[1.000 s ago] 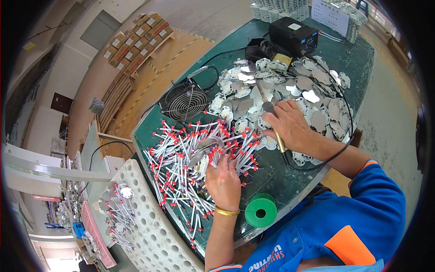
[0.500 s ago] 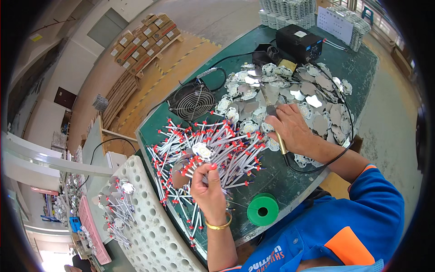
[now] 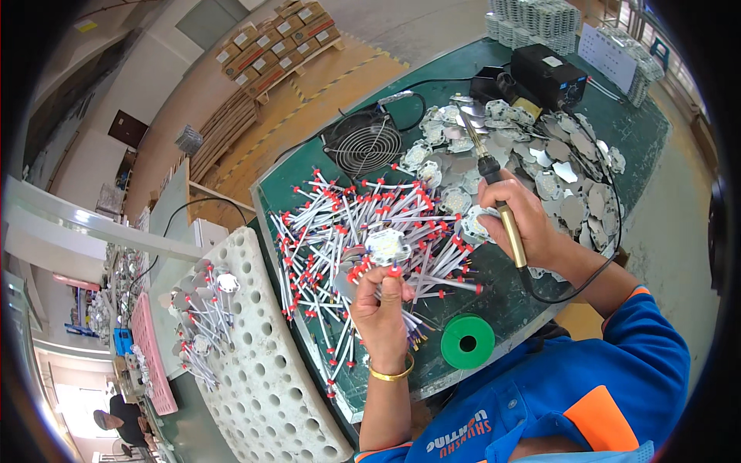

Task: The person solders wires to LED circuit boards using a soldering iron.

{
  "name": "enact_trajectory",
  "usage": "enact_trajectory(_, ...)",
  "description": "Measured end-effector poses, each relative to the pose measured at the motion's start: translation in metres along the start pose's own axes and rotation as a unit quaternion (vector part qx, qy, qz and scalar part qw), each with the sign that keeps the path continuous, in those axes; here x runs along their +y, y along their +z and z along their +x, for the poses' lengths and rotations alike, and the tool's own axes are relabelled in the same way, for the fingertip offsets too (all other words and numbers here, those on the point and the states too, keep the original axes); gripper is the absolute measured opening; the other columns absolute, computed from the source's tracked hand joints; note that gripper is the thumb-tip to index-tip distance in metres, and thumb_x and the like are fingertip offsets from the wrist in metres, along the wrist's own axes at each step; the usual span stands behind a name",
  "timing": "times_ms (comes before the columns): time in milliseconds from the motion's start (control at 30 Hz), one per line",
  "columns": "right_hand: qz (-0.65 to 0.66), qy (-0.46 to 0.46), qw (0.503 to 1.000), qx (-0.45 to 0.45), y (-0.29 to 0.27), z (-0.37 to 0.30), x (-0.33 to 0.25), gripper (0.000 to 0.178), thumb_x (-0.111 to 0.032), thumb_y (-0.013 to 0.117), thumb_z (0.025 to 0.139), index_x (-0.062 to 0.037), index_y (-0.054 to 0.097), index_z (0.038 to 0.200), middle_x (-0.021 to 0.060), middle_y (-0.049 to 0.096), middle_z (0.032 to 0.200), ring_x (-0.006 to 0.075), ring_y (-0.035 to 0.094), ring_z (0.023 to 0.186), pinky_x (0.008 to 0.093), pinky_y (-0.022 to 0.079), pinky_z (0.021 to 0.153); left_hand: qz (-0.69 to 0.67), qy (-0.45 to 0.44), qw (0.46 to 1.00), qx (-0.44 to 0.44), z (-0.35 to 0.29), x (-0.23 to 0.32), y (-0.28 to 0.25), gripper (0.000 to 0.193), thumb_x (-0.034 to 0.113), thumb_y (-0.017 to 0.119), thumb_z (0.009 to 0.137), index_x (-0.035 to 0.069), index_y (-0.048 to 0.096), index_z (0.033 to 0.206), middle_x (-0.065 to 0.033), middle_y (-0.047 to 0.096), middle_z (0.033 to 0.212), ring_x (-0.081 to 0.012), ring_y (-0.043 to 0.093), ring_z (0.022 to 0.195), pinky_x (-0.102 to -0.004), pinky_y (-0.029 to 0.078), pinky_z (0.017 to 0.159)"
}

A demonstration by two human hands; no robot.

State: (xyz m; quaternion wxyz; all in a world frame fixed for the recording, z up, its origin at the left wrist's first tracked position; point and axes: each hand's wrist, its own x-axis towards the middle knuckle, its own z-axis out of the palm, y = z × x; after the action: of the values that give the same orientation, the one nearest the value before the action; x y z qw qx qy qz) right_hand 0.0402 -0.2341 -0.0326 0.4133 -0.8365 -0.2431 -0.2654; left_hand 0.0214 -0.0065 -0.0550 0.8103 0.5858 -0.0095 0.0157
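Left hand, lower centre, pinches red-collared lead; white board above it, partly hidden a second ago, now exposed: access looks better. Right hand grips soldering iron.

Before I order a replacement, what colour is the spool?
The spool is green, seen best in the head view.

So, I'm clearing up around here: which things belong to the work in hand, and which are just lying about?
Likely in use:
Soldering iron, in the right hand
White plate, at the left hand
Red-ended wires
Green spool

Apparently just lying about:
Cardboard boxes
Pink basket
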Motion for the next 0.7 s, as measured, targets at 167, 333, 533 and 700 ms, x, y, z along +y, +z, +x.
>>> enact_trajectory(167, -0.055, 0.008, 0.998, 0.000, 0.009, 0.000, 0.019, 0.033, 0.003, 0.061, 0.074, -0.0065, 0.043, 0.099, 0.0135, 0.056, 0.087, 0.0347, 0.056, 0.070, 0.0440, 0.047, 0.072, 0.044, -0.028, 0.999, -0.003, -0.002, 0.000, 0.005, 0.022, 0.016, 0.056, 0.090, -0.002, 0.060, 0.102, -0.0014, 0.056, 0.071, -0.0085, 0.049, 0.064, -0.0243, 0.044, 0.066)
enact_trajectory(333, -0.103, 0.007, 0.994, -0.042, 0.003, 0.003, 0.028, 0.027, -0.002, 0.061, 0.076, -0.0071, 0.044, 0.097, 0.0111, 0.058, 0.086, 0.0332, 0.057, 0.073, 0.0410, 0.046, 0.062, 0.056, -0.055, 0.997, -0.024, -0.002, 0.001, 0.006, 0.019, 0.013, 0.057, 0.088, -0.001, 0.061, 0.100, -0.0029, 0.059, 0.074, -0.0086, 0.053, 0.066, -0.0227, 0.044, 0.065)
enact_trajectory(533, -0.112, -0.025, 0.993, 0.018, -0.007, 0.009, 0.027, 0.023, -0.003, 0.060, 0.076, -0.0075, 0.046, 0.094, 0.0111, 0.059, 0.080, 0.0322, 0.059, 0.076, 0.0395, 0.045, 0.066, 0.025, -0.059, 0.997, -0.048, 0.002, 0.002, 0.014, 0.015, 0.010, 0.060, 0.086, 0.001, 0.059, 0.097, -0.0027, 0.058, 0.076, -0.0088, 0.052, 0.066, -0.0221, 0.043, 0.061)
enact_trajectory(700, -0.064, 0.010, 0.998, -0.010, -0.005, 0.010, 0.027, 0.023, -0.003, 0.060, 0.076, -0.0073, 0.046, 0.094, 0.0111, 0.059, 0.081, 0.0325, 0.059, 0.074, 0.0399, 0.045, 0.069, 0.029, -0.076, 0.995, -0.051, 0.001, 0.002, 0.017, 0.018, 0.010, 0.061, 0.085, -0.001, 0.059, 0.100, -0.0017, 0.058, 0.077, -0.0074, 0.050, 0.066, -0.0196, 0.041, 0.058)
